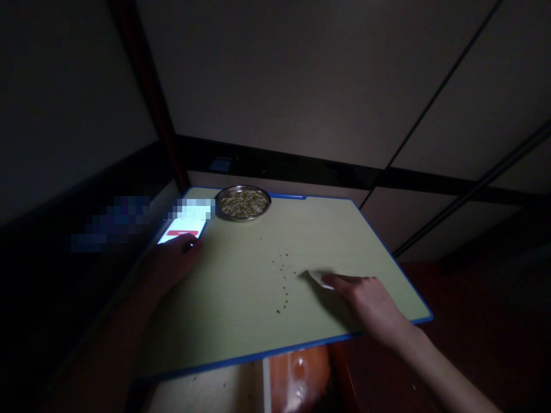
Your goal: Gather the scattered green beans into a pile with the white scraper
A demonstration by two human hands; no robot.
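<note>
My left hand [178, 257] is at the near end of a lit phone [189, 225], its fingers curled against the lower edge. The phone's screen is bright, with a red bar, and its lower end is hidden behind my hand. In my right hand [361, 295], a small white piece of paper or card [317, 279] is pinched between thumb and fingers, low over the table. Small dark seeds or beans [284, 287] lie scattered in a loose line just left of it. At the far side, a round metal tray [243, 218] holds many small greenish beans or seeds.
The pale folding tabletop [336, 229] has a blue rim. Behind it stand dark-edged cabinet panels [275, 86]. A glossy orange-brown object [299, 376] sits below the near edge, beside a pale surface [210, 390]. Much of the room is dim.
</note>
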